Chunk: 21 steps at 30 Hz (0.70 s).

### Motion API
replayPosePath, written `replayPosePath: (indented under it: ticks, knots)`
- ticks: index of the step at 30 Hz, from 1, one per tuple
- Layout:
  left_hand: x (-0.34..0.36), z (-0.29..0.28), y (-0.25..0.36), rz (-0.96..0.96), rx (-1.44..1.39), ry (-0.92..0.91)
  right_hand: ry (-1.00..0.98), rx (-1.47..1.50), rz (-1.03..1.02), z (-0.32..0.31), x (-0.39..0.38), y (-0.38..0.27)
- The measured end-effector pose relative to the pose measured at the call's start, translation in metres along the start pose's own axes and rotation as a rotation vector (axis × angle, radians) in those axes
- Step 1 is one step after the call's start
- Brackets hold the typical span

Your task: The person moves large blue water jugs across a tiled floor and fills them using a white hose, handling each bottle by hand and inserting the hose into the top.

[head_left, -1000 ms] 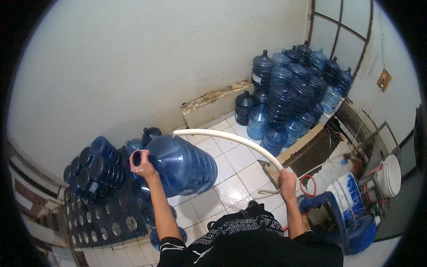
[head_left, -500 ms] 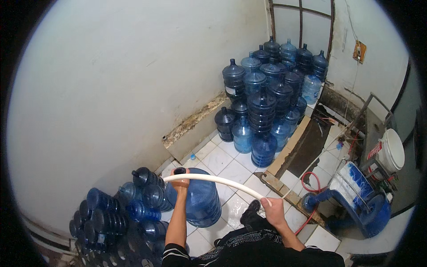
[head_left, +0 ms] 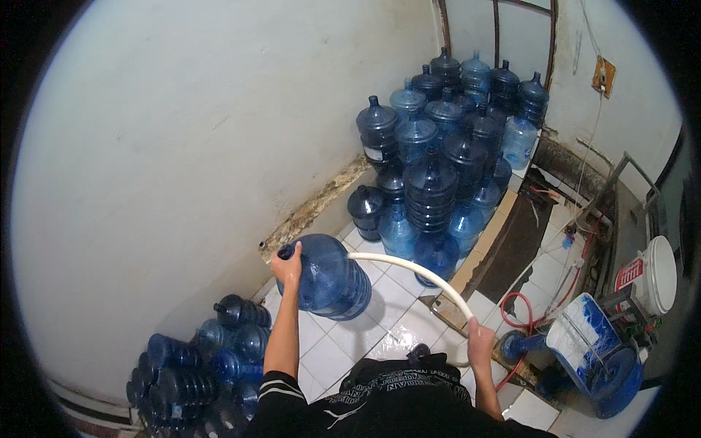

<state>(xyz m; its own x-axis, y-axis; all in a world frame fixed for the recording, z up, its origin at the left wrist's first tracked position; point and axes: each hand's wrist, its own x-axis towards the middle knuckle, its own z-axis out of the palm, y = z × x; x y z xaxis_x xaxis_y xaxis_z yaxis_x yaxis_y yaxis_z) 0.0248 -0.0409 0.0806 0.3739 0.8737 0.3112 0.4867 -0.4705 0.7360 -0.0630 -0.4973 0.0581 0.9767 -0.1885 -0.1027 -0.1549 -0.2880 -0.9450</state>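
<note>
A large blue water jug (head_left: 328,274) is tilted over the tiled floor, its neck leaning left toward the wall. My left hand (head_left: 287,266) is wrapped round the neck. In my closed right hand (head_left: 480,344) is a cream-coloured hose (head_left: 420,270), which arches leftward over the floor. Its far tip is at the jug's side, below the shoulder; whether it touches the plastic I cannot tell. Wet, shiny tiles (head_left: 403,339) lie below the hose, near my shoe.
Several blue jugs (head_left: 431,182) stand crowded and stacked at the back. More jugs (head_left: 175,379) lie piled at the lower left by the wall. To the right are a white bucket (head_left: 661,274), a blue container (head_left: 617,379), a red hose (head_left: 517,310) and a dark floor channel (head_left: 504,233).
The jug has been raised and tipped, its neck moving up and left with my left hand. The hose tip has shifted from the neck to the jug's side; my right hand has moved right.
</note>
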Motion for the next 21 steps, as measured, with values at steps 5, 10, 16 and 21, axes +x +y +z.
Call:
replayPosePath:
  ticks: [5, 10, 16, 21]
  knots:
    - [0.065, 0.063, 0.062, 0.034, -0.124, -0.010, 0.328, -0.081, 0.073, -0.024, 0.020, 0.062]
    - [0.131, 0.144, 0.131, 0.183, -0.158, -0.001, 0.754, -0.189, 0.308, -0.033, 0.021, 0.088]
    - [0.195, 0.247, 0.213, 0.336, -0.125, -0.046, 1.119, -0.234, 0.589, -0.021, 0.039, 0.080]
    - [0.239, 0.342, 0.258, 0.415, -0.108, -0.180, 1.403, -0.324, 0.618, 0.001, 0.053, 0.056]
